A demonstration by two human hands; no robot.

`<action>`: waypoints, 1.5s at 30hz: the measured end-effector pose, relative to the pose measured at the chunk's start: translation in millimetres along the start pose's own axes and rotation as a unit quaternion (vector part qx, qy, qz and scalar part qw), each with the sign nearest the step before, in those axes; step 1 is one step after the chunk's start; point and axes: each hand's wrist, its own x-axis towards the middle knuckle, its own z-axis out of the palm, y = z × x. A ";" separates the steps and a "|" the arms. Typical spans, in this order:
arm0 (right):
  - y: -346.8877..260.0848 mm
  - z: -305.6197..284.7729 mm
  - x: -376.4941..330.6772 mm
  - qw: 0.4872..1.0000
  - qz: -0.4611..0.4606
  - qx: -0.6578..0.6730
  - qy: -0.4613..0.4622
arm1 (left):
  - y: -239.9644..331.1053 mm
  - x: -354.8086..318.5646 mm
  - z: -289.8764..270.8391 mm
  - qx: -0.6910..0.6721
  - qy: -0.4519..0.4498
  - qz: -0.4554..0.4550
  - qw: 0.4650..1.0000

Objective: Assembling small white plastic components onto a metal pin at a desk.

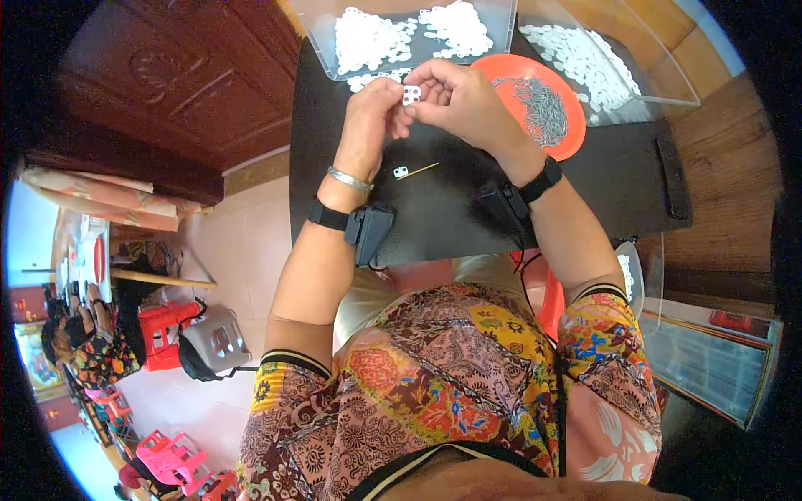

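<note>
Over the far part of the black table, my left hand (368, 117) and my right hand (462, 96) meet around a small white plastic piece with holes (411, 95). Both hands are closed at it, thumbs and fingertips pinching its edges. Nearer to me on the tabletop lies another small white piece (401, 172), with a thin yellowish stick (422, 169) touching it or just beside it. To the right of my right hand is an orange-red plate (571, 144) bearing a heap of grey metal screws or nails (545, 115), too small to tell which.
A clear plastic bin (321, 42) of white pieces stands at the table's far edge. Another clear bin (673, 93) with white pieces is at the far right. Black devices (373, 234) are strapped to my wrists. People and pink stools (171, 462) appear at left.
</note>
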 end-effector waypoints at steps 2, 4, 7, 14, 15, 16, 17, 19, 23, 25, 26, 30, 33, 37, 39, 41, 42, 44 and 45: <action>-0.1 -0.2 -0.4 1.000 0.000 0.010 -0.008 | 0.6 0.0 -0.1 0.018 -0.010 0.003 1.000; -3.6 -0.3 -0.8 0.999 -0.003 -0.029 -0.013 | 1.1 -1.2 0.8 0.036 -0.019 0.007 0.999; -3.1 0.8 -0.8 0.998 -0.039 -0.051 0.000 | 0.2 -2.1 4.0 0.013 0.012 0.014 1.000; -4.1 2.5 -0.8 0.989 -0.091 -0.109 0.031 | 1.2 -2.9 4.6 0.017 0.024 0.019 0.999; -3.5 2.4 -0.4 0.987 -0.100 -0.126 0.031 | 1.5 -2.8 4.7 0.013 0.026 0.019 0.999; -2.8 2.3 0.1 0.983 -0.108 -0.143 0.031 | 1.3 -2.4 4.4 0.013 0.027 0.018 0.999; -3.0 2.0 -0.2 0.983 -0.110 -0.144 0.031 | 1.3 -2.8 4.3 -0.004 0.028 0.017 0.999; -2.7 1.7 -1.1 0.984 -0.108 -0.136 0.024 | 1.0 -3.4 3.4 -0.022 0.028 0.017 0.999; 0.2 3.3 -0.7 0.981 -0.127 -0.140 0.034 | -2.5 -1.6 4.8 -0.034 0.016 0.015 0.999; -0.9 4.0 -0.8 0.979 -0.141 -0.141 0.046 | -3.6 -0.8 5.3 -0.035 0.028 0.027 0.999; -1.9 4.6 -0.9 0.979 -0.141 -0.141 0.046 | -4.4 -0.2 4.7 -0.034 0.028 0.024 0.999; -5.8 4.6 -1.4 0.972 -0.157 -0.165 0.056 | 1.3 -4.1 6.3 0.009 0.024 0.013 1.000; -5.6 4.0 -1.7 0.970 -0.161 -0.174 0.054 | 1.4 -3.0 6.1 0.002 0.024 0.006 1.000; -3.5 4.6 -0.9 0.967 -0.171 -0.180 0.050 | -2.4 -1.1 3.5 -0.011 0.015 0.013 1.000; -3.9 5.4 -1.1 0.966 -0.173 -0.183 0.052 | -3.3 -0.1 4.4 -0.037 0.028 0.028 0.999; -5.5 5.6 -1.8 0.965 -0.175 -0.187 0.054 | -0.7 -1.8 4.1 -0.010 0.023 0.028 0.999; -7.4 4.9 -1.9 0.966 -0.172 -0.188 0.052 | 0.1 -2.3 4.2 0.016 0.018 0.029 0.999; -9.8 4.9 -2.5 0.966 -0.170 -0.189 0.050 | -3.7 -1.1 4.8 0.005 0.023 0.049 0.999; -10.7 5.2 -2.7 0.967 -0.166 -0.185 0.050 | -4.2 -0.8 5.1 -0.007 0.029 0.069 0.997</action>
